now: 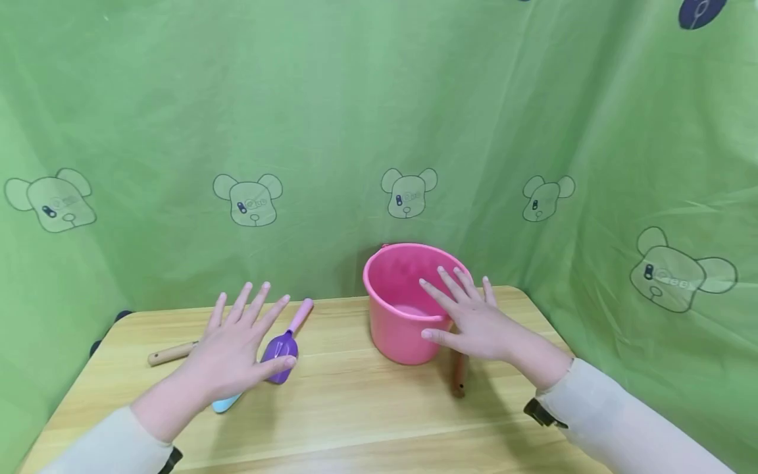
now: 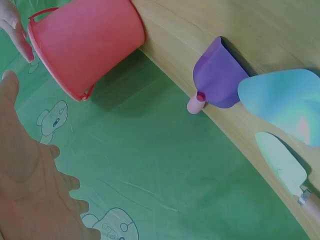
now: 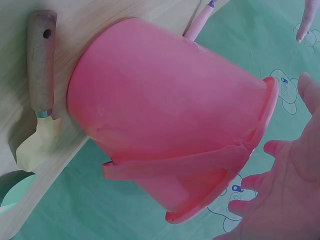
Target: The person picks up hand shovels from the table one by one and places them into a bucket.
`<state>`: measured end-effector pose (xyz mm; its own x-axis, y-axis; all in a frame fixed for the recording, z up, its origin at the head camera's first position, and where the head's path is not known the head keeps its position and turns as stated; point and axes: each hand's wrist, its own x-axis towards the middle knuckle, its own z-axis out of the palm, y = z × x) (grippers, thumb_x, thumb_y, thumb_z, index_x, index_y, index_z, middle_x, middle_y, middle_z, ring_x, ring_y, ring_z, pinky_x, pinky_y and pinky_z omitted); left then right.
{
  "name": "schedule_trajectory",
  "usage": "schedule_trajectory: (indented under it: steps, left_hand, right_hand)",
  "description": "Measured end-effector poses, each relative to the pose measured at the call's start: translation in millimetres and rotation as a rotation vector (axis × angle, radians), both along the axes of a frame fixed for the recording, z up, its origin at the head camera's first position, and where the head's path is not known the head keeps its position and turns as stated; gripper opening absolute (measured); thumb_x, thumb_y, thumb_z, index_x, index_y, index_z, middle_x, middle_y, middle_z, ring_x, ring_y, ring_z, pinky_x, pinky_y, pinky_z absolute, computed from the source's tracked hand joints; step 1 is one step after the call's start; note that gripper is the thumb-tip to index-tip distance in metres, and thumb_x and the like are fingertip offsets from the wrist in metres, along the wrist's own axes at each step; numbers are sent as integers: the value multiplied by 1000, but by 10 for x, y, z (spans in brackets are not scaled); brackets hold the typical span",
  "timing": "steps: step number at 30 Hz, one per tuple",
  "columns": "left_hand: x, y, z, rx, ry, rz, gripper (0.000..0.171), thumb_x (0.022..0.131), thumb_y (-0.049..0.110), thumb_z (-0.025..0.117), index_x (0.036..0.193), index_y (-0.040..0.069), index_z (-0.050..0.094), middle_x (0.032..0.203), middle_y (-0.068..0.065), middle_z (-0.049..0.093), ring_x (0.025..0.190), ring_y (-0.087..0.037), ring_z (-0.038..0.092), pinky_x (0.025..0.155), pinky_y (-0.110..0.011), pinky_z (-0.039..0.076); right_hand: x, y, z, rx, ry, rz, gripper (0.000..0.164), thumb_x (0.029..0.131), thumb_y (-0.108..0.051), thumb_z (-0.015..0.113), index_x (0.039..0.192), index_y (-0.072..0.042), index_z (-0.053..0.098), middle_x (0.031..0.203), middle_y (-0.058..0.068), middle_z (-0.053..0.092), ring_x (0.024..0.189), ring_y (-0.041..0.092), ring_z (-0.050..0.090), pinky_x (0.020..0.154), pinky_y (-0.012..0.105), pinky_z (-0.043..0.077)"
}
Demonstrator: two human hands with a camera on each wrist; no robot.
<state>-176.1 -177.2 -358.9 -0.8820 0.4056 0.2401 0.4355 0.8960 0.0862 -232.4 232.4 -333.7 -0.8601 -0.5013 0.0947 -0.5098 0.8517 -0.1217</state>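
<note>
My left hand [image 1: 227, 349] hovers over the table's left part with fingers straight and spread, holding nothing. Below it lie a purple scoop [image 1: 281, 349] with a pink handle and a light blue scoop [image 2: 280, 100], partly covered by the hand in the head view. A trowel with a pale blade [image 2: 282, 162] and wooden handle [image 1: 172, 353] lies beside them. My right hand [image 1: 474, 322], also spread and holding nothing, is by the rim of an upright pink bucket [image 1: 403, 339], overlapping it in the head view. Right of the bucket lies another wooden-handled trowel [image 3: 41, 70].
The wooden table [image 1: 343, 421] backs onto a green cloth [image 1: 331, 131] printed with cartoon bear heads, which also hangs at both sides. A green curved object [image 3: 17, 190] shows at the edge of the right wrist view, near the second trowel's blade.
</note>
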Motion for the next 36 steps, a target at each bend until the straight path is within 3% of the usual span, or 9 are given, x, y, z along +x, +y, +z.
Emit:
schedule_trajectory:
  steps: [13,26,31,36]
  left_hand:
    - [-108,192,-49,8,-4,-41,92,88,81,42,160,28,20,166,-13,7,152,-38,-1,117,-63,-4]
    - [-221,402,-65,7,-9,-84,95,88,82,39,160,23,21,165,-13,9,152,-37,0,117,-62,-4]
    - [-244,499,-61,-13,-14,-103,94,88,82,35,161,24,19,165,-11,7,152,-36,0,117,-62,-4]
    - [-276,594,-40,-15,-27,-119,94,88,84,32,161,27,17,165,-10,5,152,-34,-1,118,-60,-4]
  right_hand:
    - [1,-33,-24,1,-17,37,85,93,-69,51,160,-27,21,167,13,4,151,44,-1,112,72,-3]
    - [4,-36,-32,15,-11,31,85,92,-70,50,160,-28,20,167,13,5,151,43,-1,112,72,-3]
    - [10,-59,-25,9,-14,36,84,93,-66,54,160,-26,23,166,14,7,151,44,0,112,73,-2]
    - [2,-63,-33,11,-12,39,86,91,-71,50,160,-25,25,166,14,9,150,45,1,112,73,-1]
